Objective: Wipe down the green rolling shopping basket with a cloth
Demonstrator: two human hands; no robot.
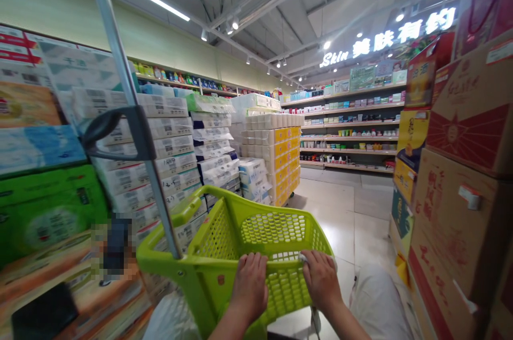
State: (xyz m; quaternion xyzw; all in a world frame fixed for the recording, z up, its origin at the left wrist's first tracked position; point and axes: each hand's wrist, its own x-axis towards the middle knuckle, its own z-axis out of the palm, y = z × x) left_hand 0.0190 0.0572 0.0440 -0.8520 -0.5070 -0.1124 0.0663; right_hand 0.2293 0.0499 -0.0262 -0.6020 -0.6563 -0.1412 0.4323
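Observation:
A lime-green plastic shopping basket (pixel 224 233) stands tilted in front of me, its inside bare. My left hand (pixel 249 284) lies on its near wall with the fingers curled over the rim. My right hand (pixel 320 280) grips the same rim a little to the right, with something small and white partly under its fingers. A grey telescopic pull handle (pixel 132 99) with a black grip rises from the basket's left side, past the top of the view.
Stacks of tissue and toilet-paper packs (pixel 168 153) line the left. Brown and red cartons (pixel 460 195) are piled at the right. A tiled aisle (pixel 348 206) runs ahead to shelves of bottles (pixel 352 137). My knees in light trousers (pixel 377 302) show below.

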